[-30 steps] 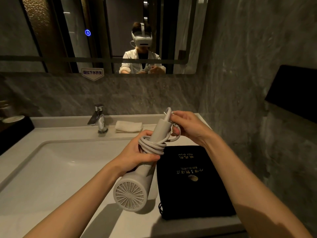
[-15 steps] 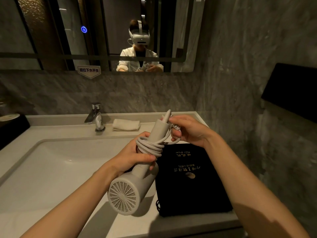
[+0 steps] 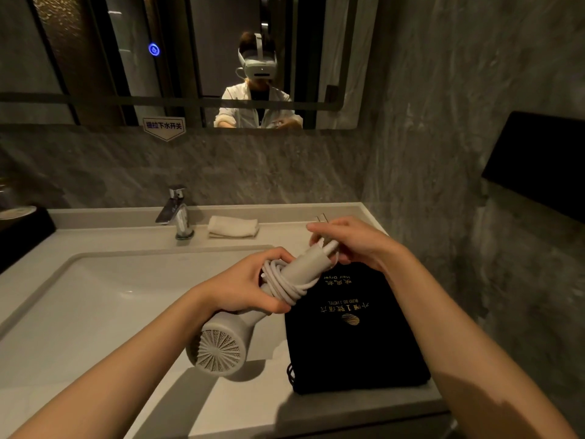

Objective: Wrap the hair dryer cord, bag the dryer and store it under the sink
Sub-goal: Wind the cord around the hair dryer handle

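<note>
A light grey hair dryer (image 3: pixel 221 346) hangs over the sink's right edge, its round grille facing me. My left hand (image 3: pixel 247 283) grips the handle. The white cord (image 3: pixel 285 285) is wound in several loops around that handle. My right hand (image 3: pixel 351 240) is at the handle's far end and pinches the cord's plug end, whose metal prongs (image 3: pixel 322 218) stick up above my fingers. A black drawstring bag (image 3: pixel 354 340) with gold lettering lies flat on the counter, just right of the dryer and under my right wrist.
A white basin (image 3: pixel 95 299) fills the left of the pale counter, with a chrome faucet (image 3: pixel 177 213) behind it and a folded white cloth (image 3: pixel 232 227) beside that. A black tray (image 3: pixel 22 232) sits far left. A dark box (image 3: pixel 538 166) juts from the right stone wall.
The dryer has tilted flatter, its handle end swinging right toward the bag. My right hand has brought the plug end over the handle tip.
</note>
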